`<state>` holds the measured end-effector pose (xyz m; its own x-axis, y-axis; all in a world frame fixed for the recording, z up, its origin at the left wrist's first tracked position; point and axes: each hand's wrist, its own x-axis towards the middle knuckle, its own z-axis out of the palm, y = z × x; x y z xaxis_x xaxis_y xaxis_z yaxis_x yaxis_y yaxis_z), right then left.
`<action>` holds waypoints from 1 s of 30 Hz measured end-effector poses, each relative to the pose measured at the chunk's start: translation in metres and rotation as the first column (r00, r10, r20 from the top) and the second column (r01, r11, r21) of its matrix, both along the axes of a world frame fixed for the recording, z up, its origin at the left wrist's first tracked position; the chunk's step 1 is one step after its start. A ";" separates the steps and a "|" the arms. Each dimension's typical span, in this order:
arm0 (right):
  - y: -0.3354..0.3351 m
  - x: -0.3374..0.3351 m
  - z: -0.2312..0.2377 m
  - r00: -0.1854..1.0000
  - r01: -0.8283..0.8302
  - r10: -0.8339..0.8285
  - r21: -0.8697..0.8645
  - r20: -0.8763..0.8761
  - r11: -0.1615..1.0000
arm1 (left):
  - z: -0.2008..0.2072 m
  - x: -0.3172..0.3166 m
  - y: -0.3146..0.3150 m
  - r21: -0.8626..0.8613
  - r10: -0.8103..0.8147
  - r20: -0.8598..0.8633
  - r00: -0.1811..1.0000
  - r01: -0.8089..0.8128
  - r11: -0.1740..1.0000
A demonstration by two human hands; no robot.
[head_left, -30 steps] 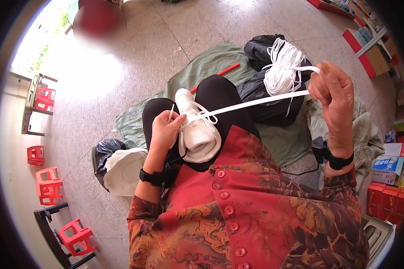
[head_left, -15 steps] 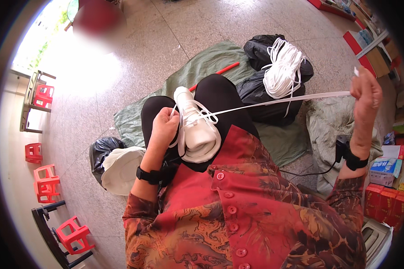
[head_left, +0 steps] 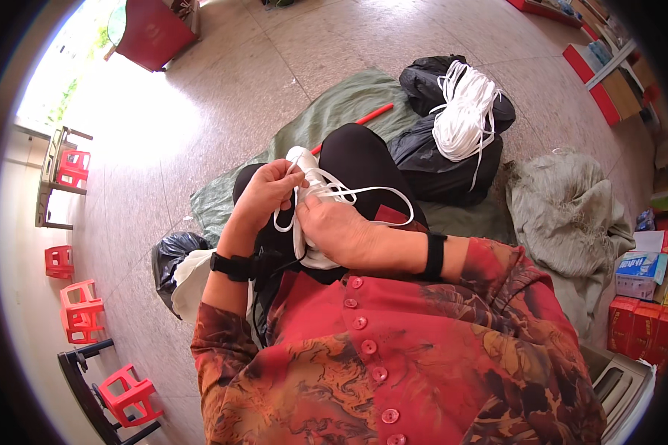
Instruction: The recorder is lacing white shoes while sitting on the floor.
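Note:
A white shoe (head_left: 302, 157) stands between my black-clad knees, its toe pointing away from me. Close to the toe, on the left, my left hand (head_left: 269, 193) is closed in a pinch on a white shoelace (head_left: 276, 220). Across the middle of the shoe lies my right hand (head_left: 337, 228), fingers bent and closed at the lacing; what they grip is hidden beneath the hand. From the lacing a loose loop of lace (head_left: 402, 199) swings out to the right over my knee. The opening of the shoe is mostly covered by my right hand.
White laces (head_left: 464, 119) lie bundled on black plastic bags (head_left: 445, 167) at the right. Under my legs spreads a green sheet (head_left: 304, 119), with a red rod (head_left: 375, 113) on it. A grey-green sack (head_left: 564, 222) is farther right; red stools (head_left: 130, 393) stand left.
My right hand has come from far right, where it held the lace stretched out, back to the shoe. The lace now hangs in a slack loop. My left hand has shifted slightly toward the toe.

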<state>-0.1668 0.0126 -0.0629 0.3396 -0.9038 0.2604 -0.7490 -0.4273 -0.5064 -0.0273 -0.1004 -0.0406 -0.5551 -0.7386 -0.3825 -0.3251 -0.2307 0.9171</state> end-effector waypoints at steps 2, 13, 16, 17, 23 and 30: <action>0.000 -0.003 -0.005 0.998 -0.037 0.037 0.001 0.056 0.999 | 0.002 -0.001 -0.003 -0.028 -0.033 -0.006 0.999 0.033 0.999; -0.017 -0.023 0.185 0.813 -0.384 0.459 -0.262 0.358 0.885 | 0.068 -0.031 0.048 -0.457 -0.237 -0.073 0.969 0.179 0.871; -0.044 -0.079 0.204 0.892 -0.204 0.310 -0.319 0.328 0.926 | 0.063 -0.012 0.021 -0.653 -0.352 0.116 0.929 0.339 0.677; -0.076 -0.095 0.177 0.936 -0.103 0.320 -0.751 0.150 0.653 | 0.058 -0.010 0.029 -0.574 -0.358 -0.093 0.929 0.244 0.782; -0.046 -0.218 0.194 0.832 0.364 -0.370 0.096 0.413 0.926 | 0.068 0.052 0.052 -0.294 0.085 -0.304 0.949 -0.178 0.939; -0.043 -0.353 0.122 0.737 0.524 -0.515 0.112 0.437 0.845 | 0.013 0.146 0.030 0.130 0.482 -0.576 0.660 -0.508 0.852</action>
